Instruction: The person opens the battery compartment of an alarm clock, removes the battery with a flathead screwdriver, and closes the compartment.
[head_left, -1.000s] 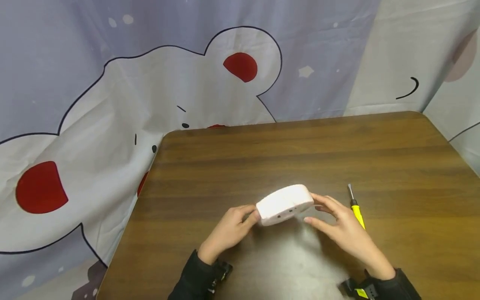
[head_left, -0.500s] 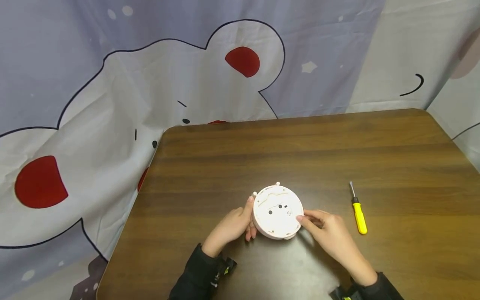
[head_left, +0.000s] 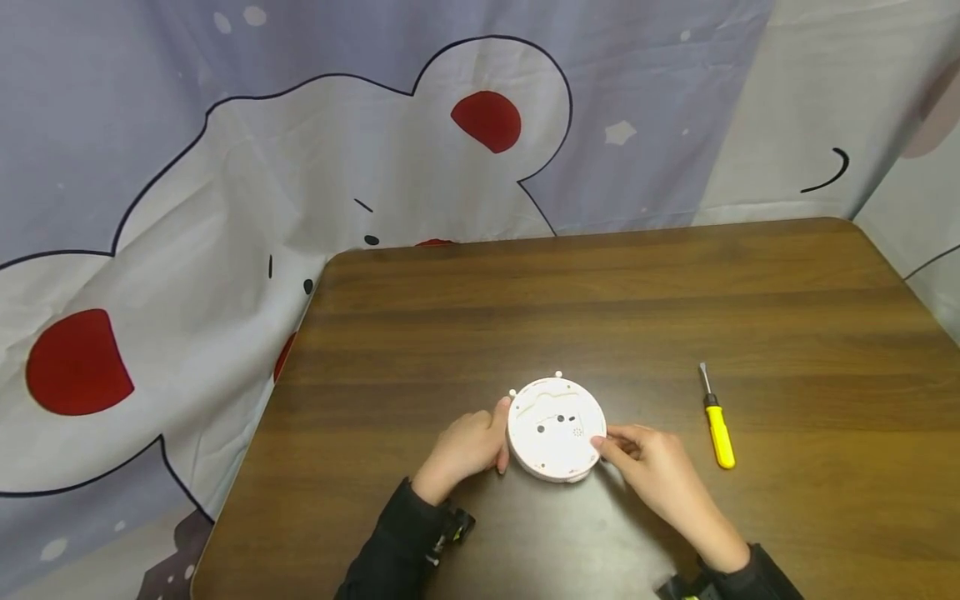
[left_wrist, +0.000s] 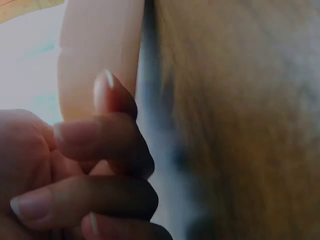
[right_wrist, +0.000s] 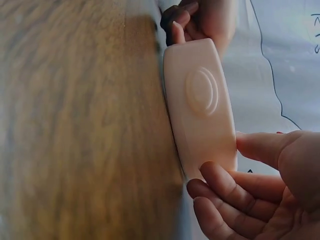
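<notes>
While R hand [head_left: 651,471] pinched the disc [head_left: 555,442] by its rim, L hand [head_left: 467,446] prob. gripped opp. edge (wrist view blurry); plastic seemed light, stiff, best held edgewise.

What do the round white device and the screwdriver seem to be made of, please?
Round white device: probably molded plastic, smooth and satin, given its even sides and raised oval. Screwdriver: likely shiny metal shaft, from its silvery look; handle perhaps smooth plastic, uniformly yellow.

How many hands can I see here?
2: the left hand at the left edge of the round white device, the right hand at its right edge.
</notes>
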